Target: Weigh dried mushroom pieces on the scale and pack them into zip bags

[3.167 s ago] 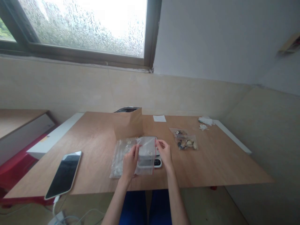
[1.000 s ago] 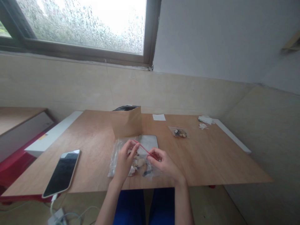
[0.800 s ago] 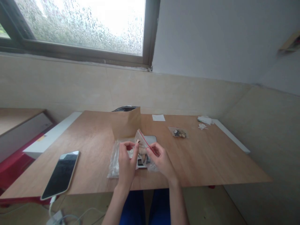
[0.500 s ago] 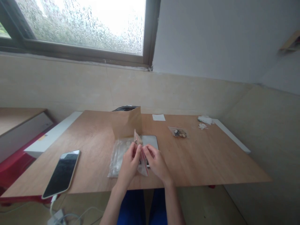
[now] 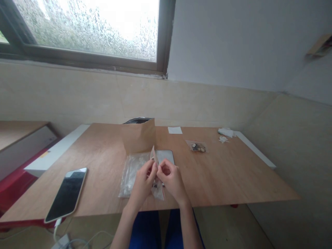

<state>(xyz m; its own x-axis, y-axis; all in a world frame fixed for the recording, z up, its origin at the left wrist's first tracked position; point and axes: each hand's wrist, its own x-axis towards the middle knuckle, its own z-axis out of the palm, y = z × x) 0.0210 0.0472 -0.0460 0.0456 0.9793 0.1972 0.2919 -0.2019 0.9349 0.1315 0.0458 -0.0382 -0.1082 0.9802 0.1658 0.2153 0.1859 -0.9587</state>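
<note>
Both hands meet over the middle of the table. My left hand (image 5: pixel 142 183) and my right hand (image 5: pixel 170 179) pinch a small zip bag with a red seal (image 5: pixel 158 191), held upright and folded, its contents mostly hidden by my fingers. Under my left hand lies a flat transparent plastic bag (image 5: pixel 132 174). A grey digital scale (image 5: pixel 166 156) sits just beyond my right hand, partly hidden. A brown paper bag (image 5: pixel 138 137) stands behind them.
A second small zip bag with brown and dark pieces (image 5: pixel 198 147) lies to the right on the wooden table (image 5: pixel 220 173). Further back are a white paper slip (image 5: pixel 175 130) and white scraps (image 5: pixel 225 132). A smartphone (image 5: pixel 66 194) with a charging cable lies at the left.
The red-sealed bag has gone from lying over the scale to being lifted and folded upright. My hands have closed in together on it. The camera has shifted slightly.
</note>
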